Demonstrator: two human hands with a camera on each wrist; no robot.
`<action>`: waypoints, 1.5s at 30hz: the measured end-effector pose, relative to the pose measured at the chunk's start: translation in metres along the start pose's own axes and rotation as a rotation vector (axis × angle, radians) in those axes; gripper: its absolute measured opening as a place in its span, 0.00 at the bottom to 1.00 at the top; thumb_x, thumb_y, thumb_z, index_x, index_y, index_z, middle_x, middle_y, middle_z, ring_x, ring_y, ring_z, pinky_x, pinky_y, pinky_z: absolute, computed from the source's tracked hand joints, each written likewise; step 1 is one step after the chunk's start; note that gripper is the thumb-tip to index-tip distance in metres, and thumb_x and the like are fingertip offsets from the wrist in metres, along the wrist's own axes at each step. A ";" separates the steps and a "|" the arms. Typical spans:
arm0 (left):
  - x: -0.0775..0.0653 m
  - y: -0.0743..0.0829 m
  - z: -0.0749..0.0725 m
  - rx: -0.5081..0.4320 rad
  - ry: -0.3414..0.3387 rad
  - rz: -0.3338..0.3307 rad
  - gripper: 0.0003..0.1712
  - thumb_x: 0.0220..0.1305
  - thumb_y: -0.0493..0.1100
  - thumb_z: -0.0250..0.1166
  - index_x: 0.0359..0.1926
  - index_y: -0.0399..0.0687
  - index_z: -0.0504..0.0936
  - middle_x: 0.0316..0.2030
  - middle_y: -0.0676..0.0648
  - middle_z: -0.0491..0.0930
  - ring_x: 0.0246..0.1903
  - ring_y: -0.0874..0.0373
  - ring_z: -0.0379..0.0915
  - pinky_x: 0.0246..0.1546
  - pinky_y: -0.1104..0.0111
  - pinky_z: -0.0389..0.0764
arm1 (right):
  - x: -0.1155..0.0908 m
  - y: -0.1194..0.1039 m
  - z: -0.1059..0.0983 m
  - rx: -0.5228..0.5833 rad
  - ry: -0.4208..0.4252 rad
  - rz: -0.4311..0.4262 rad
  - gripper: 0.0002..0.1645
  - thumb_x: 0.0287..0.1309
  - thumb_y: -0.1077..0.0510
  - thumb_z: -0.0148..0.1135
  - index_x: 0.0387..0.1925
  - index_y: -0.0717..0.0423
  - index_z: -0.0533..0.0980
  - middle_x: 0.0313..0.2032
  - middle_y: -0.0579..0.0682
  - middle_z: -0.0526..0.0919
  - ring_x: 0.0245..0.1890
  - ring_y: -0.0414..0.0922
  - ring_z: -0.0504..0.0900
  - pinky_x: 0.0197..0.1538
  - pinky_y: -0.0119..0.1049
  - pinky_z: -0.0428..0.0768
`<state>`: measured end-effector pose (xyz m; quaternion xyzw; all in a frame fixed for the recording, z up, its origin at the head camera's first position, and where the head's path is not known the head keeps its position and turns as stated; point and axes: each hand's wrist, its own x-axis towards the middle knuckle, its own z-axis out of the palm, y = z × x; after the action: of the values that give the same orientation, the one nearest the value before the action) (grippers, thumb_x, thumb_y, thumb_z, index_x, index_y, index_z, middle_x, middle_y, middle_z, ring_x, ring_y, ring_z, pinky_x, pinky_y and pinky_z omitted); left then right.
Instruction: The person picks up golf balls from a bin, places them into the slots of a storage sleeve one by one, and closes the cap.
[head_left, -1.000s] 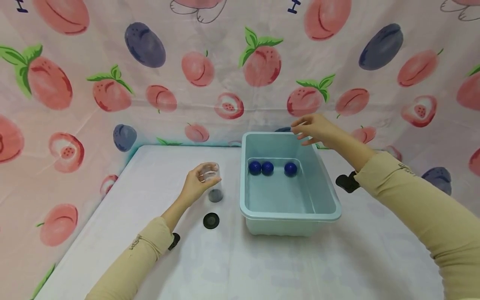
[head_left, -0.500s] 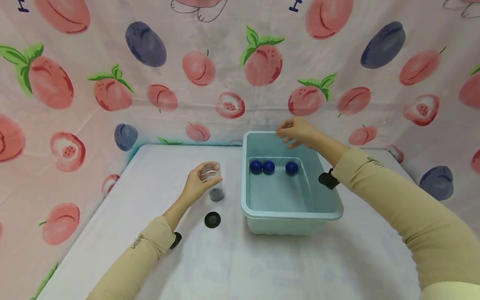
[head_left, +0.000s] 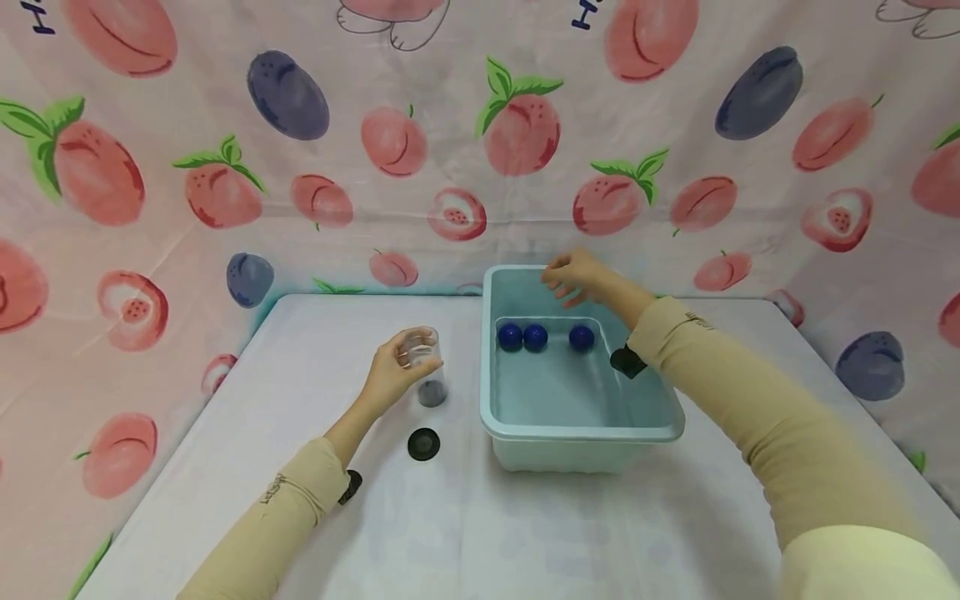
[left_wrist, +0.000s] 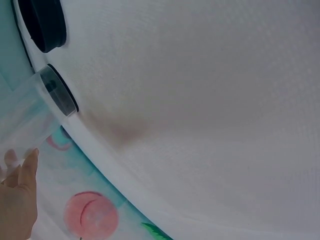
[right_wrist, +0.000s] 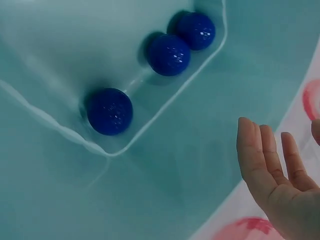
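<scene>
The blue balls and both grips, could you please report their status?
Left grip holds clear canister. Right grip over tub, nothing held. Three blue balls lying in tub. No obstruction visible.

Inside the pale-aqua rectangular plastic bin [head_left: 585,433] are three glossy deep-blue balls [head_left: 535,337]. Left of the bin: a clear cylindrical container [head_left: 432,383], dark-based, and a round black lid [head_left: 423,444]. Behind it, pale-pink fabric [head_left: 465,267] bears coral-red and slate-blue fruit [head_left: 522,135].

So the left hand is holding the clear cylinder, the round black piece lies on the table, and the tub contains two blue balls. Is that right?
The head view shows three blue balls in the tub, not two. The left hand holds the clear cylinder, and the round black piece lies on the table.
</scene>
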<state>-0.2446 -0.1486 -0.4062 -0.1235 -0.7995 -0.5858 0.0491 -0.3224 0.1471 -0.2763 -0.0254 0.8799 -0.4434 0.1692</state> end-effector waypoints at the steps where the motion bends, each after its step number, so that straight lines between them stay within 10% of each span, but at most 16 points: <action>1: 0.000 -0.001 0.000 0.003 -0.001 0.001 0.27 0.55 0.38 0.70 0.56 0.43 0.74 0.51 0.38 0.79 0.48 0.45 0.78 0.57 0.55 0.74 | 0.002 0.001 0.002 0.006 -0.002 0.011 0.26 0.66 0.56 0.52 0.59 0.68 0.64 0.52 0.65 0.73 0.31 0.42 0.75 0.45 0.42 0.83; 18: 0.001 -0.001 -0.001 -0.020 -0.006 0.005 0.28 0.54 0.36 0.70 0.56 0.40 0.73 0.51 0.37 0.78 0.49 0.44 0.77 0.50 0.69 0.79 | 0.032 0.029 0.024 0.011 -0.041 0.142 0.27 0.63 0.59 0.53 0.61 0.68 0.66 0.30 0.51 0.75 0.20 0.40 0.74 0.44 0.44 0.82; 29: 0.002 -0.002 -0.001 -0.028 -0.010 0.013 0.28 0.52 0.35 0.71 0.56 0.40 0.73 0.51 0.36 0.78 0.50 0.44 0.77 0.50 0.69 0.79 | 0.122 0.105 0.038 0.098 -0.058 0.262 0.29 0.52 0.54 0.67 0.54 0.61 0.71 0.48 0.63 0.76 0.44 0.59 0.79 0.43 0.53 0.82; 39: 0.001 -0.002 -0.001 -0.038 -0.027 0.004 0.29 0.52 0.36 0.71 0.56 0.41 0.73 0.52 0.36 0.78 0.54 0.45 0.74 0.56 0.57 0.76 | 0.063 0.061 0.051 0.047 -0.002 0.343 0.33 0.62 0.60 0.55 0.64 0.69 0.57 0.58 0.66 0.67 0.56 0.62 0.73 0.52 0.53 0.79; 45: 0.000 -0.003 -0.002 -0.040 -0.029 0.010 0.29 0.53 0.36 0.70 0.56 0.40 0.73 0.52 0.36 0.77 0.53 0.44 0.74 0.56 0.55 0.76 | 0.145 0.118 0.055 0.136 -0.019 0.349 0.42 0.49 0.60 0.69 0.62 0.67 0.58 0.56 0.68 0.70 0.48 0.65 0.76 0.43 0.54 0.82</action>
<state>-0.2458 -0.1508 -0.4082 -0.1369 -0.7876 -0.5996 0.0381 -0.4286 0.1483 -0.4392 0.1347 0.8372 -0.4656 0.2532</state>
